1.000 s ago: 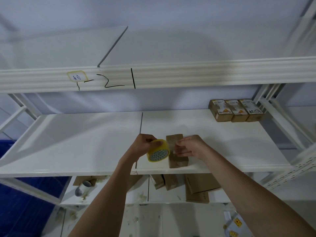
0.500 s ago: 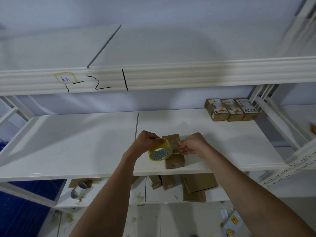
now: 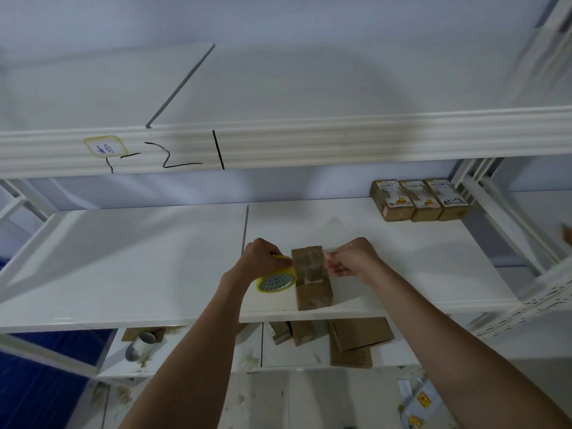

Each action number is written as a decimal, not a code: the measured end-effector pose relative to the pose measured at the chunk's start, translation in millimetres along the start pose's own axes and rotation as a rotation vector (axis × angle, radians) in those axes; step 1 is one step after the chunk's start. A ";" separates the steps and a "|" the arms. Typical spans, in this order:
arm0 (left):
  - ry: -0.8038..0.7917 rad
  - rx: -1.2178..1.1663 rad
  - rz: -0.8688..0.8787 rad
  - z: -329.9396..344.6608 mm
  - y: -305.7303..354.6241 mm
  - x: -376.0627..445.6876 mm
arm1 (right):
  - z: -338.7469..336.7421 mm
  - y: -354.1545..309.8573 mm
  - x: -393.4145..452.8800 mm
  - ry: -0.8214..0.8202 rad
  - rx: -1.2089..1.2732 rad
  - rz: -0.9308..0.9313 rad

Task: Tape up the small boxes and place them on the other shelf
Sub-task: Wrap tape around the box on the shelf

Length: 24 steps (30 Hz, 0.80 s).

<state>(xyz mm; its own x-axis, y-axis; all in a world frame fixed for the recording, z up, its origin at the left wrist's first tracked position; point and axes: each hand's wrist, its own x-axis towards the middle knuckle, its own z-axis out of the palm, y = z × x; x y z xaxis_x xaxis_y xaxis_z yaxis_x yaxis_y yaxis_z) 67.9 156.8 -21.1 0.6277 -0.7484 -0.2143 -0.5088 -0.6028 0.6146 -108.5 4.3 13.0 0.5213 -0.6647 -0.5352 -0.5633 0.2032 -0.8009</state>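
The box lies on the middle shelf, near its front edge. The left hand grips the tape roll beside it, and the right hand pinches the free tape end, so the strip stretches across the box top, probably to seal it.

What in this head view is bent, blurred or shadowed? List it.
Head view: wide-angle lens bows the upper shelf beam and splays the right uprights; edges look soft; clear tape across the small box shows faint sheen; the tape roll and both hands cast only soft shadows on the middle shelf.
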 end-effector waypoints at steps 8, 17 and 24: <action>-0.043 0.115 -0.034 0.7 -1.5 6.8 | 2.0 1.8 8.7 0.048 -0.031 0.015; -0.082 -0.147 -0.049 -0.7 -12.1 9.3 | -12.7 5.4 20.2 0.042 -0.002 0.089; -0.050 0.140 -0.127 0.8 -13.1 12.8 | -5.1 16.2 21.2 0.053 0.036 0.111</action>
<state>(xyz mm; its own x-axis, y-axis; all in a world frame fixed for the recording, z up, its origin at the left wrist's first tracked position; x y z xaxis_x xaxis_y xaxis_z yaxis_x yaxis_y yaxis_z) 82.1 154.8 -32.5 0.6638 -0.6743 -0.3236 -0.5063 -0.7236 0.4692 -109.8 -10.2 -9.9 0.4217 -0.6735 -0.6071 -0.5921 0.3025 -0.7469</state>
